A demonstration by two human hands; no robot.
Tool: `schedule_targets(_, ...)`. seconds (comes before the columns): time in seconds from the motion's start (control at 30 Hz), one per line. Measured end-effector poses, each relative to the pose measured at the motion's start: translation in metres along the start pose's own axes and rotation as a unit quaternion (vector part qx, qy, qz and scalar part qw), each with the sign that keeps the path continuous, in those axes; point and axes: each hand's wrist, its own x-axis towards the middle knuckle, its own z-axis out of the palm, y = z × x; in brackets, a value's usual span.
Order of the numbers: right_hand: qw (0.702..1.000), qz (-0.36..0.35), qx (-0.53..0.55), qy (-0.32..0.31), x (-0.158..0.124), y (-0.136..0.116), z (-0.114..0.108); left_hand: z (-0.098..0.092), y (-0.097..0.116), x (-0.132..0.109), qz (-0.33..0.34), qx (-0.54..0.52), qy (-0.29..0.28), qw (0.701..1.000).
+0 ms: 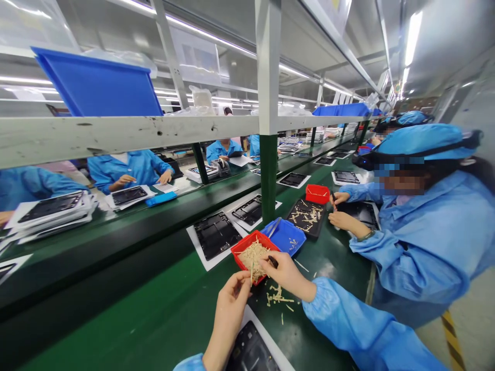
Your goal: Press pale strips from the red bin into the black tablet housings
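Note:
My left hand (232, 301) is closed in a pinch at the lower end of a thin, pale strip (251, 270). The strip stands roughly upright at the front of a red bin (236, 251) heaped with similar pale strips (253, 253). From the right, my right hand (285, 273) reaches over the bin's edge, its fingers closed around a small dark tool (273, 261); its tip is hidden. Below my hands, a black device housing (253, 350) lies on a white sheet, partly covered by my left forearm.
Loose strips (278, 296) are scattered right of the bin. Behind it sit a blue tray (288, 238) with tweezers (274, 228) and a black tray (320, 221) of strips. A green post (268, 180) rises from the bench. A co-worker (417, 237) sits close on the right.

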Motion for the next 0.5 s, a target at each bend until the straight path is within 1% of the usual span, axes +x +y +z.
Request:
schedule_targets(0.1,0.997,0.013,0.070,-0.037,0.003,-0.003,-0.005,0.001,0.002,-0.001,-0.002,0.009,-0.010,1.000)
schedule_targets(0.17,0.993,0.011,0.092,-0.067,0.003,-0.006,-0.007,0.002,0.002,-0.001,-0.001,0.016,-0.016,1.000)
schedule_targets(0.37,0.993,0.010,0.077,-0.084,0.002,-0.011,-0.011,0.000,0.001,-0.001,0.009,0.048,-0.024,0.998)
schedule_targets(0.43,0.993,0.003,0.071,-0.089,0.000,-0.011,-0.011,-0.003,0.003,-0.001,0.022,0.069,-0.012,0.997)
schedule_targets(0.5,0.995,-0.007,0.051,-0.081,-0.002,-0.010,-0.010,-0.006,0.007,-0.001,0.044,0.092,0.015,0.995)
